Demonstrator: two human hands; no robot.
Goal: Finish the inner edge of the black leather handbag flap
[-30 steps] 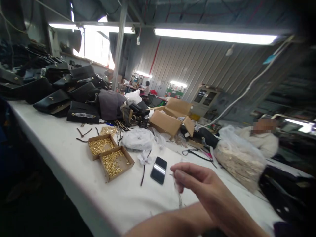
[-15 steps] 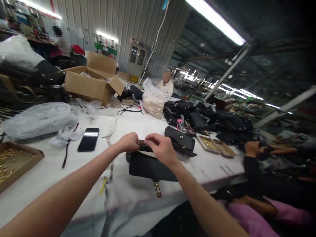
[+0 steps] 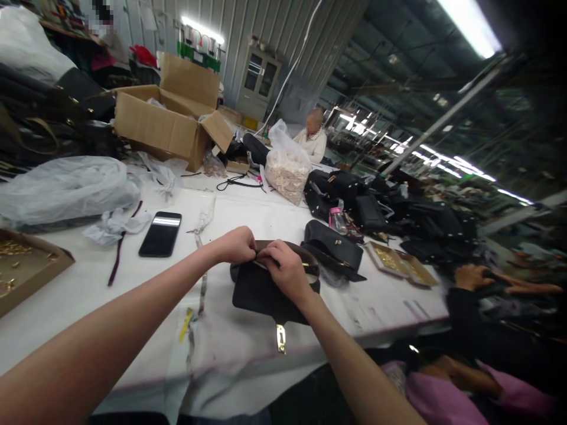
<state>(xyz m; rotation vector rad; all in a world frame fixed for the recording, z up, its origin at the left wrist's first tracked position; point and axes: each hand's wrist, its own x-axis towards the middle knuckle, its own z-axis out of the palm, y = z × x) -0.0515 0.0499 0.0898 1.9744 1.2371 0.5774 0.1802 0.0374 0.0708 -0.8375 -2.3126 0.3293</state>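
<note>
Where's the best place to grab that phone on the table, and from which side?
Probably pinch the phone by its two long edges, near the middle, from above: it lies flat, screen up, narrower across than it is long.

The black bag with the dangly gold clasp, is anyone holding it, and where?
The left hand and right hand hold the black bag by the edge of its opening.

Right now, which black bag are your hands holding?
The front bag, the one whose open flap ends in a gold clasp. My left hand and right hand hold it; the other bags lie farther off.
</note>
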